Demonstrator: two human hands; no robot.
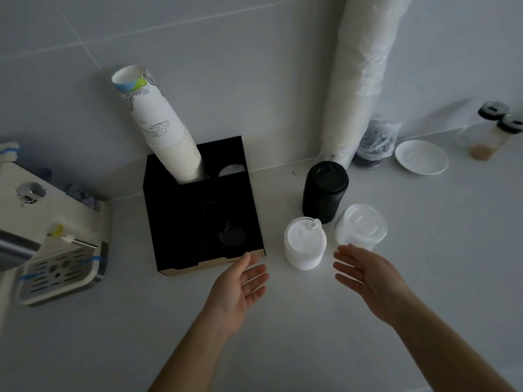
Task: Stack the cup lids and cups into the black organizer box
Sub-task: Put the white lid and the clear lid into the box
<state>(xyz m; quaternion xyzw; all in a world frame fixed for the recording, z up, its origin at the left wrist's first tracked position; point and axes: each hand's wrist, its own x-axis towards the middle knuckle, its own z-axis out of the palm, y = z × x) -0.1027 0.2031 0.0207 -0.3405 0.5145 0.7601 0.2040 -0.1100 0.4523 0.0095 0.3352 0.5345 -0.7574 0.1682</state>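
The black organizer box (175, 222) stands on the white counter, with a tall stack of white paper cups (167, 131) leaning out of its back left compartment and a black lid (232, 234) lying in a front compartment. To its right stand a stack of white lids (305, 247), a stack of black lids (325, 190) and a stack of clear lids (360, 226). My left hand (240, 287) is open, palm up, just in front of the box's front right corner. My right hand (365, 274) is open, right of the white lids and below the clear ones. Neither holds anything.
A coffee machine with a drip tray (59, 267) sits at the left. A long plastic-wrapped sleeve of cups (356, 80) leans against the tiled wall. A white saucer (421, 157) and two lidded jars (492, 128) stand at the back right.
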